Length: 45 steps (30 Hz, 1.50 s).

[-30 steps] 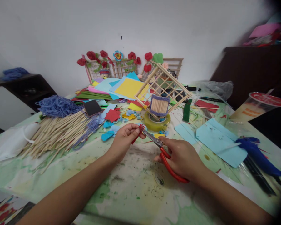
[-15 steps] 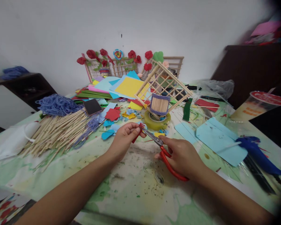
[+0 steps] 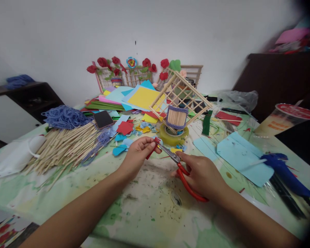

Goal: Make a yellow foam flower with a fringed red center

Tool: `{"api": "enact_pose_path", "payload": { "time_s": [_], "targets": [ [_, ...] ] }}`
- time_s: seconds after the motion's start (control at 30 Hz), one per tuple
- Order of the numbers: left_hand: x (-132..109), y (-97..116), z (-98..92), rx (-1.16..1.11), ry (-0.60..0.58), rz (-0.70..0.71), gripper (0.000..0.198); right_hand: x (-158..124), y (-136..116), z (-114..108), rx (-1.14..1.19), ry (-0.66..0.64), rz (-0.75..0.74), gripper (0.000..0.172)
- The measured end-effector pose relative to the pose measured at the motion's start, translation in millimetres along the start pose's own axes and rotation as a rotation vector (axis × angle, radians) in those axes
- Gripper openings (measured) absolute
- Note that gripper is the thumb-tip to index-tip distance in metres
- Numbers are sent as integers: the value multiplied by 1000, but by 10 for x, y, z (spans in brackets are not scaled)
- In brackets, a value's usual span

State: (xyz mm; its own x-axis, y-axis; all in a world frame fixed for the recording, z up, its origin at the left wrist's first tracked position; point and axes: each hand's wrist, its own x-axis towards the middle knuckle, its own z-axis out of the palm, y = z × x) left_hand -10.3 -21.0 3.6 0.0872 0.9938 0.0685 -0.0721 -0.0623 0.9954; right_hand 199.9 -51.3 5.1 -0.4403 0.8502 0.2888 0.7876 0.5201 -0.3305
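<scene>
Thin red paper strip (image 3: 151, 152), its upper end cut into a fringe, is pinched between the thumb and fingers of the left hand (image 3: 140, 150), above the green-and-white patterned tablecloth (image 3: 142, 210). Taking the strip as the dial's centre, the right hand (image 3: 201, 172) grips the red-handled metal scissors (image 3: 175, 157) at four o'clock, blade tips at the fringe; whether they touch it is unclear. A translucent yellow tape roll (image 3: 167, 139) lies at two o'clock, a tilted wooden-stick lattice (image 3: 192, 88) at one. Pale slender wooden sticks (image 3: 67, 141) spread toward nine, with tangled blue-violet yarn (image 3: 65, 117) at ten. A blue plastic glue gun (image 3: 286, 175) lies toward three.
</scene>
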Motion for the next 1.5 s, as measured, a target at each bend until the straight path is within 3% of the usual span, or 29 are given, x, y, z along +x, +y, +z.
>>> {"api": "enact_pose_path", "payload": {
  "time_s": [0.7, 1.2, 1.5],
  "targets": [
    [1, -24, -7, -30, 8, -7, 18, 2, -12, -4, -35, -8, 3, 41],
    [10, -21, -15, -22, -6, 21, 18, -15, 10, 31, 4, 7, 1, 54],
    [11, -25, -9, -51, -9, 14, 17, 7, -4, 12, 18, 4, -1, 48]
  ]
}}
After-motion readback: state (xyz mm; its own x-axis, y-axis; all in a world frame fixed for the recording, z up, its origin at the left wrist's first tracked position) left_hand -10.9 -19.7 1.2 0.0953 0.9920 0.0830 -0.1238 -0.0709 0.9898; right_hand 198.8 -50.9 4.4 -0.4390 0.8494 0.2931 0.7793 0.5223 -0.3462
